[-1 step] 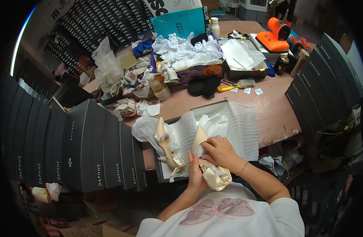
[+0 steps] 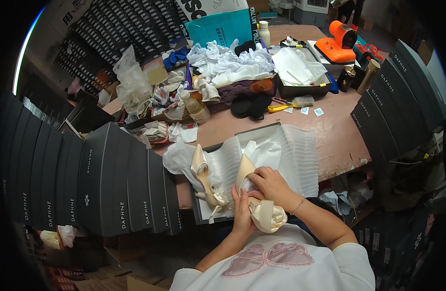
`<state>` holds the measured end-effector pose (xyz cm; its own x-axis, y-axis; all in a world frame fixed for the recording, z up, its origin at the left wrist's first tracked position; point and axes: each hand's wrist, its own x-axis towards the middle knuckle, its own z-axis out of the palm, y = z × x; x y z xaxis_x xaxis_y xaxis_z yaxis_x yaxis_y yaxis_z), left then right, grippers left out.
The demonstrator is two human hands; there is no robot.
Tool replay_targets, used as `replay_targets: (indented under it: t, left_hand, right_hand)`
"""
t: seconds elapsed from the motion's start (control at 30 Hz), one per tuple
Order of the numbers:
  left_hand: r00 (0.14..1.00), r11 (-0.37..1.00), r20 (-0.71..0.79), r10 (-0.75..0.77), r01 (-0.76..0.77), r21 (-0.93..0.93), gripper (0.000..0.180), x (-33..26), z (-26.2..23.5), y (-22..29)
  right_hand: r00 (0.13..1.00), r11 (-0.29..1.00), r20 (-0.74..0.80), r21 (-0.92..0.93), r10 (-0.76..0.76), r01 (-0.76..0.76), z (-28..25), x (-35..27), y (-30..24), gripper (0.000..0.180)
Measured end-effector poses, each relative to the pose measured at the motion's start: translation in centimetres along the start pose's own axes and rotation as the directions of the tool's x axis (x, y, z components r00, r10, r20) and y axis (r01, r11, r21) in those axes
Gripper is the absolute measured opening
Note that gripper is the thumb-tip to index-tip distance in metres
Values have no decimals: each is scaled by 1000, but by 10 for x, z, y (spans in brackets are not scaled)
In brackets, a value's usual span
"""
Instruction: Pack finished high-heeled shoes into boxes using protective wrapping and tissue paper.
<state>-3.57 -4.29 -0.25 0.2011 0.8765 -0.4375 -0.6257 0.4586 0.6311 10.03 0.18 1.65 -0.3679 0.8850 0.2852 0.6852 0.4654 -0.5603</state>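
A cream satin pointed-toe shoe [image 2: 245, 168] is held between my hands, toe pointing away from me. My left hand [image 2: 241, 213] closes around its left side near the middle. My right hand [image 2: 272, 186] grips it from the right, with fingertips hidden in the shoe's opening. At its near end hangs a large bow [image 2: 267, 217] with a beaded strap. The matching shoe [image 2: 199, 169] lies to the left, on white wrapping in an open dark shoebox [image 2: 197, 213]. White tissue paper [image 2: 264, 151] and a ribbed foam sheet [image 2: 303, 157] spread over the box and table.
Stacked dark shoeboxes stand left [image 2: 104, 179] and right [image 2: 402, 97]. Across the table [image 2: 329, 131] are a carton of crumpled white cloths [image 2: 230, 60], a tray of white paper [image 2: 298, 68], a yellow-handled brush [image 2: 283, 106], a bottle [image 2: 197, 109] and an orange device [image 2: 337, 46].
The bow at the shoe's near end has shifted slightly right, and a broad ribbon loop now faces up. Both hands keep nearly the same hold.
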Motion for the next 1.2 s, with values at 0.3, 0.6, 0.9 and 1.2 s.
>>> replay_targets:
  t: [0.3, 0.6, 0.9, 1.2]
  left_hand:
    - [968, 962, 4, 251, -250, 114, 55, -1, -2, 0]
    - [962, 953, 8, 272, -271, 136, 60, 7, -17, -5]
    - [985, 994, -162, 64, -49, 93, 67, 21, -30, 33]
    - [979, 977, -14, 204, -202, 75, 63, 9, -31, 13]
  right_hand:
    - [981, 984, 169, 129, 97, -119, -15, 8, -10, 58]
    - [969, 916, 183, 334, 166, -220, 2, 2, -8, 48]
    - [993, 914, -12, -390, 119, -114, 41, -8, 96, 29]
    - [953, 930, -25, -226, -302, 289, 7, 18, -6, 18]
